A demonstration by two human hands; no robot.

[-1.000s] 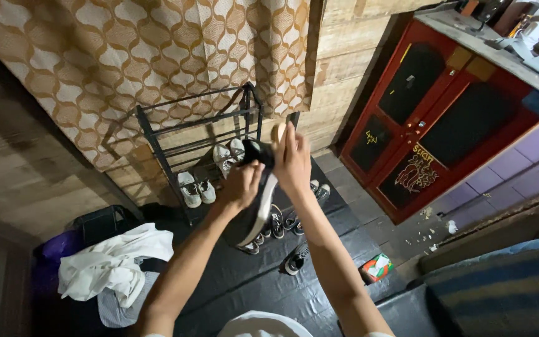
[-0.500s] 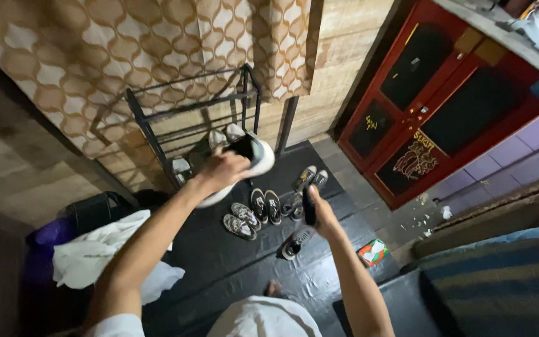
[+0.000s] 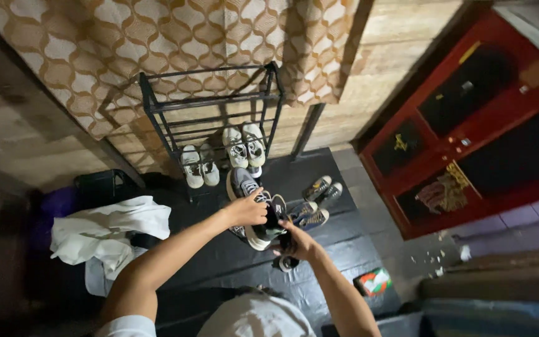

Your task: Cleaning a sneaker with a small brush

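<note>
My left hand grips the upper of a dark sneaker with a white sole, holding it above the black floor mat. My right hand holds a small dark object against the shoe's lower end; what it is cannot be made out. Behind the hands stands a black metal shoe rack with two pairs of white sneakers on its low shelves. A pair of dark shoes with yellow trim lies on the mat to the right.
White cloth is heaped on the left beside a dark bag. A red cabinet stands to the right. A patterned curtain hangs over the wooden wall. A small red-and-green packet lies on the floor.
My left hand came down from the rack with the sneaker. My right hand moved in to meet the shoe. The camera view shifted closer to the rack.
</note>
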